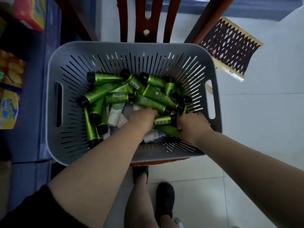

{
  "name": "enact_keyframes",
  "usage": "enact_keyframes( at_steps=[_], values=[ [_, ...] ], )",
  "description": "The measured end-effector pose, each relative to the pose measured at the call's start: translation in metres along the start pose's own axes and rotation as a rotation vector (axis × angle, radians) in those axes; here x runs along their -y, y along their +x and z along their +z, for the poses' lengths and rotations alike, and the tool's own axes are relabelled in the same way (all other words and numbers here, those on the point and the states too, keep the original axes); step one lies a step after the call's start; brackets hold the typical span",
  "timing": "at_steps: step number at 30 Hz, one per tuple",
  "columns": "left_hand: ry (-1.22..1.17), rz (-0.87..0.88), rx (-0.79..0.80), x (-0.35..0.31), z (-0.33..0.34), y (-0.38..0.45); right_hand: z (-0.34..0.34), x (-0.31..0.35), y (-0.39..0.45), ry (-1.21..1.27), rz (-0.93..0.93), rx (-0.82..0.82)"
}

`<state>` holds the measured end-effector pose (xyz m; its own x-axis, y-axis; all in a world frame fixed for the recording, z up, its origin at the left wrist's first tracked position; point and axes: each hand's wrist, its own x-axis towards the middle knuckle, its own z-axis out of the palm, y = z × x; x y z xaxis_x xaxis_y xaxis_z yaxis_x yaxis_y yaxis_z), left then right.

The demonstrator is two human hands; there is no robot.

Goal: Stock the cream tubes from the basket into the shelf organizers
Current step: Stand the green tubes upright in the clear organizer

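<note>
A grey slotted basket [54, 76] rests on a wooden chair and holds several green cream tubes [105, 78] with black caps, plus a few white tubes [116, 112] underneath. Both my hands reach down into its near right part. My left hand [142, 118] is buried among the tubes with its fingers hidden, so its grip cannot be made out. My right hand [191, 125] is curled around green tubes [166, 129] at the basket's near right corner. No shelf organizers are in view.
A red-brown chair back [146, 18] rises behind the basket. Shelves with colourful packets [9, 89] line the left edge. A patterned mat [228, 46] lies on the pale tiled floor at the right. My legs and black shoes [165, 197] stand below the basket.
</note>
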<state>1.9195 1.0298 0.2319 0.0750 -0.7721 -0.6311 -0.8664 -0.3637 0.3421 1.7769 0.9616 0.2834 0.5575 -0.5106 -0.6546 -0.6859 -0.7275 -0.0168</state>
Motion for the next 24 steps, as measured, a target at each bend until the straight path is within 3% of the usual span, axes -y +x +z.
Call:
enact_keyframes(
  at_steps=[6,12,15,21,24],
  values=[
    [0.09,-0.045,-0.045,0.044,-0.013,-0.032,-0.007,0.008,0.004,-0.019,-0.018,0.024],
    [0.152,0.097,-0.051,0.042,-0.005,-0.03,-0.001,0.024,0.019,-0.088,0.004,0.116],
    [0.15,0.049,-0.037,0.047,-0.002,-0.026,0.001,0.026,0.024,-0.071,0.042,0.158],
    [-0.628,-0.354,-0.029,0.051,0.001,-0.025,-0.004,0.027,0.023,0.091,0.105,0.238],
    [-0.678,-0.484,-0.002,0.046,0.002,-0.021,-0.007,0.028,0.022,0.181,0.124,0.257]
  ],
)
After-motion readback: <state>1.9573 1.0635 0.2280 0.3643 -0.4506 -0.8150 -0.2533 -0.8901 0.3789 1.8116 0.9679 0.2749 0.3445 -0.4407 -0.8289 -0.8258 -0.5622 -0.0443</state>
